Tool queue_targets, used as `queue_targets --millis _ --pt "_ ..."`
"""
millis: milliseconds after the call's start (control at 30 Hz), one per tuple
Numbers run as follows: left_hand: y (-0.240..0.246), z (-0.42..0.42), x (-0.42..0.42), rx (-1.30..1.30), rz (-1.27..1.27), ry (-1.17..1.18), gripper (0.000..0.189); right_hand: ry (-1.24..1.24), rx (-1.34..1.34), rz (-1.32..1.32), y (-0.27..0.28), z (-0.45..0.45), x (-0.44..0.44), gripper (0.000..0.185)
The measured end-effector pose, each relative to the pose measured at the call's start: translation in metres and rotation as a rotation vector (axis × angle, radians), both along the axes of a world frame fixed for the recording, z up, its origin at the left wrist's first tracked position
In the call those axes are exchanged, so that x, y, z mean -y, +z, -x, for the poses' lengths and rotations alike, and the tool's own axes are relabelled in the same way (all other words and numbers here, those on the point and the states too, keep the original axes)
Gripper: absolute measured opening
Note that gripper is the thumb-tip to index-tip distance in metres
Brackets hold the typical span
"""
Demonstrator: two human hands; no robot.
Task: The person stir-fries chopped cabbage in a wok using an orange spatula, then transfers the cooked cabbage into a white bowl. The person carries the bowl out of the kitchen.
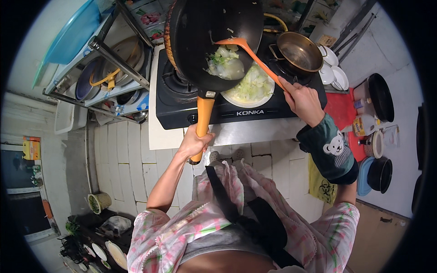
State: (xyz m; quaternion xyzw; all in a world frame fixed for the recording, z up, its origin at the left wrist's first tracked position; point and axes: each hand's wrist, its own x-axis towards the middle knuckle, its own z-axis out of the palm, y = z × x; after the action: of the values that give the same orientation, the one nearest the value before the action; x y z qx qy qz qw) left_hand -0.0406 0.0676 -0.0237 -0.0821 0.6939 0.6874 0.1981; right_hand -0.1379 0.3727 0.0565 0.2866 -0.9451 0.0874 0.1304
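Observation:
My left hand (pixel 196 141) grips the yellow-orange handle (pixel 205 116) of a black wok (pixel 194 30). The wok is tilted towards the right, over a white plate (pixel 235 103) heaped with chopped cabbage (pixel 254 82). More cabbage with some liquid (pixel 225 65) lies in the wok's lower side. In my right hand (pixel 302 100) is an orange spatula (pixel 259 61), its head inside the wok by that cabbage. The plate rests on a black Konka gas stove (pixel 211 117), partly hidden under the wok.
A brass-coloured pot (pixel 300 51) stands on the right burner. White dishes (pixel 333 75) sit beyond it, beside a red mat (pixel 341 105) and an oil jug (pixel 363 125). At left, a metal rack (pixel 119 65) holds pans and a blue basin (pixel 73 32). The left burner (pixel 175 80) is uncovered.

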Motion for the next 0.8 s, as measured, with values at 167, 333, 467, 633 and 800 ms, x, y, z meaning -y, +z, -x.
queue_targets --millis 167,333,467,633,800 --pt "0.000 -0.001 -0.003 -0.064 0.157 -0.028 0.014 0.020 -0.021 -0.039 0.003 -0.012 -0.009 0.045" --pt "-0.005 0.007 -0.001 -0.129 0.301 -0.030 0.015 0.021 0.001 -0.111 0.010 -0.027 -0.014 0.043" --pt "-0.012 0.015 0.001 -0.204 0.401 -0.022 0.018 0.004 0.014 -0.154 0.013 -0.039 -0.021 0.048" --pt "-0.018 0.026 0.007 -0.357 0.486 -0.030 0.016 -0.081 0.046 -0.216 0.012 -0.057 -0.038 0.044" --pt "-0.015 0.032 0.012 -0.252 0.419 -0.018 0.018 -0.123 0.065 -0.178 0.021 -0.068 -0.046 0.044"
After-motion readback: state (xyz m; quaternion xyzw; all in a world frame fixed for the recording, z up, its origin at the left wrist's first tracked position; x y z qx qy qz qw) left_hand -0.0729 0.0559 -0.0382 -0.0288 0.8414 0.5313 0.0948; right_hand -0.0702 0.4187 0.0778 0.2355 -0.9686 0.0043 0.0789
